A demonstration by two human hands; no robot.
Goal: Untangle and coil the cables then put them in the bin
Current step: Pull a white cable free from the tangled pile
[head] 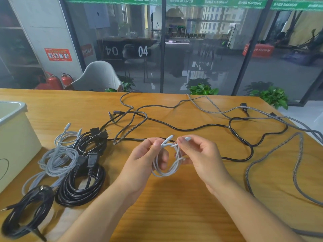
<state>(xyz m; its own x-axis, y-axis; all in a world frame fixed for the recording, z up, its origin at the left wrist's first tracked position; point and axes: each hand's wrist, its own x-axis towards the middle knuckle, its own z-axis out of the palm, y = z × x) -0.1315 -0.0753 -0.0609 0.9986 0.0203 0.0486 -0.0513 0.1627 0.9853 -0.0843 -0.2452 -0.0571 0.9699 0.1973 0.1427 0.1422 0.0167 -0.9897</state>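
Note:
A small coil of white cable (166,169) hangs between both hands above the wooden table (174,206). My left hand (143,159) holds the coil's left side with its thumb near one plug. My right hand (197,154) pinches the other plug end at the coil's top. Coiled cables lie at the left: a grey bundle (57,159), a thick black coil (82,186) and a thin black coil (22,217). The cream bin (12,137) stands at the far left. A long black cable (241,137) and braided grey cables (272,154) sprawl loose across the table.
A glass wall runs behind the table's far edge, with potted plants (202,88) and a white chair (99,75) beyond it. The braided cables run off the table's right edge. Bare wood lies in front of my arms.

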